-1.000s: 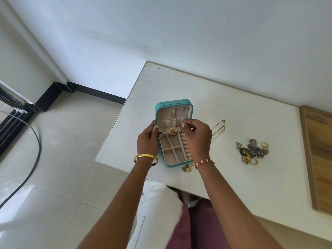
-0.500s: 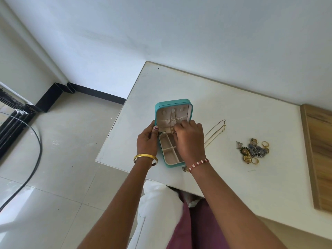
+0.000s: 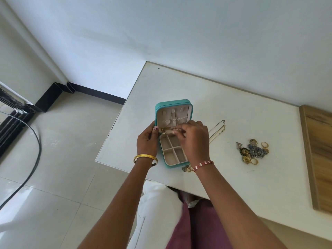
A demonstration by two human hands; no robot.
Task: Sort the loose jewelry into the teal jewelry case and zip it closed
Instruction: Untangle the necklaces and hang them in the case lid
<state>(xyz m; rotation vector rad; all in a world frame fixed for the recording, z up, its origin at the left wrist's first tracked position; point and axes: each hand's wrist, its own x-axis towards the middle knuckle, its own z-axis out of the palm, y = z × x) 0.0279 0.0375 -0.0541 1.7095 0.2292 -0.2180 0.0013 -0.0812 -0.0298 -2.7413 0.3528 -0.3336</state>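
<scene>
the teal jewelry case (image 3: 173,112) lies open near the front left edge of the white counter (image 3: 233,177), its lid leaning back away from the person and its cream lining facing up. the lid has small tabs along the top and a gathered pocket below them, and a thin gold necklace (image 3: 172,121) hangs down the lining from one of the tabs. the lower half (image 3: 172,151) is split into small square compartments, and the ones in view look bare.

the left hand (image 3: 147,141) grips the left side of the case about where lid and base meet, thumb curled over the edge, a gold bangle (image 3: 145,158) on the wrist. the right hand (image 3: 195,141) reaches across the right part of the base, its fingertips (image 3: 180,131) bunched together at the hinge line and pinching something fine and gold there; i take it for the lower end of the necklace, though it is too small to be sure. a red and white beaded bracelet (image 3: 203,165) sits on that wrist.

to the right of the case, a second thin gold chain (image 3: 216,131) lies stretched on the counter, partly behind the right hand. further right sits a loose pile of jewelry (image 3: 253,151): gold rings, ornate earrings and a bluish-grey cluster. a small gold piece (image 3: 186,168) lies just beside the near right corner of the case, under the right wrist. a wooden panel (image 3: 318,159) lies along the far right of the counter.
</scene>
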